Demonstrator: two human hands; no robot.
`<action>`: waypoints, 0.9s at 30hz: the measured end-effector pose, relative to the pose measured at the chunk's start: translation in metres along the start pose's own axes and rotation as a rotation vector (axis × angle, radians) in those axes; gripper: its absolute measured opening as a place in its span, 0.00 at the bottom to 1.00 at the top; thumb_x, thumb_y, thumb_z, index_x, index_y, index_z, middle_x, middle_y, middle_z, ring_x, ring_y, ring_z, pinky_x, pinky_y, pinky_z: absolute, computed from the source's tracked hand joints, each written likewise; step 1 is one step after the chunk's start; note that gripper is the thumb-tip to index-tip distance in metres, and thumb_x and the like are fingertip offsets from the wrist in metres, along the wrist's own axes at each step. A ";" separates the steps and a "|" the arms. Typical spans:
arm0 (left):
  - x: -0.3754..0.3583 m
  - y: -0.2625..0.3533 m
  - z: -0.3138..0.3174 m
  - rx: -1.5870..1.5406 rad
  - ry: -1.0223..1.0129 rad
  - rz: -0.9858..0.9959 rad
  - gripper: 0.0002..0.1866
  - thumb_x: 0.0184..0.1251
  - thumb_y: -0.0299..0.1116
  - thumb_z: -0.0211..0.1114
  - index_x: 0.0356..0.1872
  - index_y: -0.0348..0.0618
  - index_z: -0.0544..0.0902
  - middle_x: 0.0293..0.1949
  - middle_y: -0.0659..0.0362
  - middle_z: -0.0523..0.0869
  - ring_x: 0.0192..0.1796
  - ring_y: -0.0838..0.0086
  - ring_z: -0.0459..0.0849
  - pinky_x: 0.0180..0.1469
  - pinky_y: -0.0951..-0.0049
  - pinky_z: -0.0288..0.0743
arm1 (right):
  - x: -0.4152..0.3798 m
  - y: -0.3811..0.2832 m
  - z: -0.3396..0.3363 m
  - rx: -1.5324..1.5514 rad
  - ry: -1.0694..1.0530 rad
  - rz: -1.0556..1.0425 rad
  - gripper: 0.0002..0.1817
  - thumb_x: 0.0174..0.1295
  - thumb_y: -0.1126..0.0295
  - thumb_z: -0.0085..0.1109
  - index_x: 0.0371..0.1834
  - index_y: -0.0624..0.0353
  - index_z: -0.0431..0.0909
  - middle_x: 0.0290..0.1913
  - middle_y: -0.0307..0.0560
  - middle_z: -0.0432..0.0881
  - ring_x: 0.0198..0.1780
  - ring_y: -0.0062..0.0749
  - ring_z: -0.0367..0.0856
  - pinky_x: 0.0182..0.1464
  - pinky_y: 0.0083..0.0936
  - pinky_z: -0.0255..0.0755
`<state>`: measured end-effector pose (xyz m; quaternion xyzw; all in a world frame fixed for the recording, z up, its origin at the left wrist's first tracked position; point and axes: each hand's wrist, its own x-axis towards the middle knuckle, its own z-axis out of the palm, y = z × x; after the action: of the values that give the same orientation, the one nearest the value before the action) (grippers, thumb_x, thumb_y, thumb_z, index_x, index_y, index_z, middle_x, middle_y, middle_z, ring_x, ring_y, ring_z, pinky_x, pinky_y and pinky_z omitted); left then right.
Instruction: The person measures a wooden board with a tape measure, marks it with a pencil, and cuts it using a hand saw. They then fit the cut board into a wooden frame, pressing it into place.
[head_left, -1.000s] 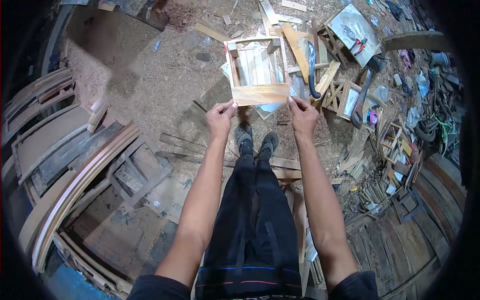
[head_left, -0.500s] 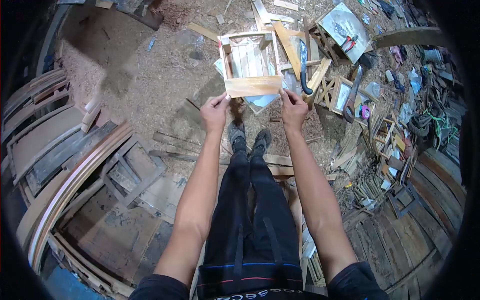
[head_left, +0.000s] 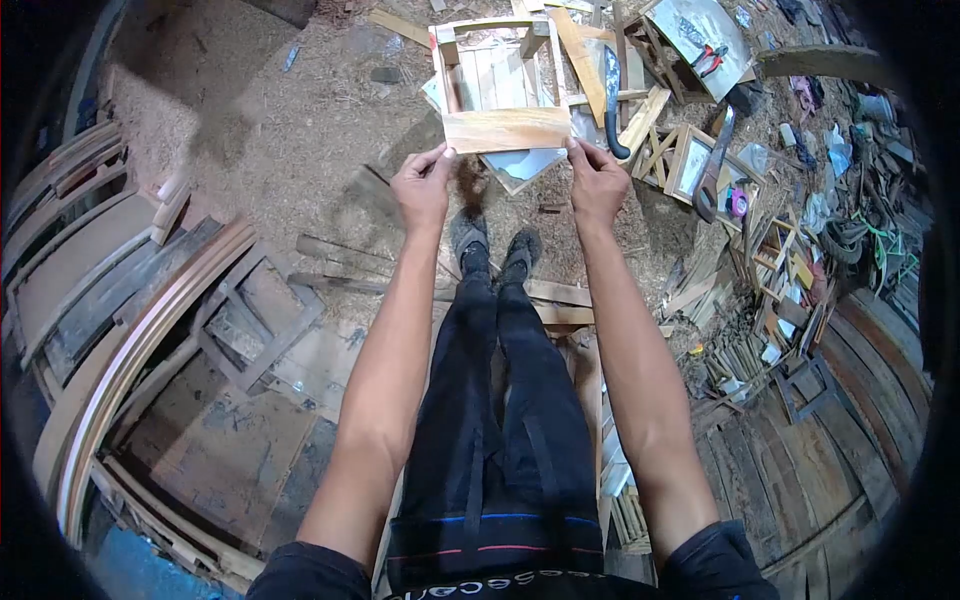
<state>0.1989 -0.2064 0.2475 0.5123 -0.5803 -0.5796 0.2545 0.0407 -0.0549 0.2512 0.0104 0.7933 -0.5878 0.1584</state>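
A short, flat wooden board (head_left: 507, 131) with light grain spans the space between my two hands. My left hand (head_left: 421, 187) pinches its lower left corner, thumb on the near face. At the opposite end, my right hand (head_left: 598, 184) grips the lower right corner the same way. The board overlaps the near side of a small wooden frame (head_left: 440, 88), which has slats inside and short posts at its far corners. Under the frame lies a pale sheet with a wooden edge (head_left: 527, 166).
A saw with a dark handle (head_left: 612, 105) lies right of the frame, and another handsaw (head_left: 715, 165) lies farther right. Red-handled pliers (head_left: 711, 60) rest on a small table (head_left: 690, 30). A pink tape measure (head_left: 738, 203) sits nearby. Stacked boards (head_left: 140, 350) curve along the left.
The board and both hands appear slightly higher in view, along with the frame and floor items. The board stays held at both ends, its face turned a little differently.
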 end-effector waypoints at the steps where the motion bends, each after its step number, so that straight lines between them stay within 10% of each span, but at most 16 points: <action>1: 0.001 0.000 0.000 -0.016 -0.006 -0.001 0.11 0.67 0.28 0.73 0.47 0.36 0.90 0.34 0.66 0.85 0.33 0.83 0.81 0.37 0.81 0.75 | 0.000 -0.003 0.000 -0.036 0.005 -0.009 0.14 0.62 0.66 0.74 0.43 0.66 0.90 0.32 0.41 0.89 0.34 0.19 0.83 0.40 0.19 0.77; 27: 0.004 0.001 -0.006 -0.082 -0.078 -0.063 0.11 0.65 0.27 0.74 0.47 0.36 0.90 0.38 0.62 0.86 0.36 0.80 0.83 0.37 0.78 0.81 | 0.001 0.004 -0.002 0.051 -0.019 0.013 0.14 0.61 0.66 0.75 0.43 0.66 0.90 0.34 0.42 0.90 0.35 0.19 0.84 0.42 0.18 0.78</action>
<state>0.2025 -0.2121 0.2482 0.4964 -0.5492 -0.6301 0.2343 0.0397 -0.0515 0.2475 0.0142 0.7765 -0.6068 0.1693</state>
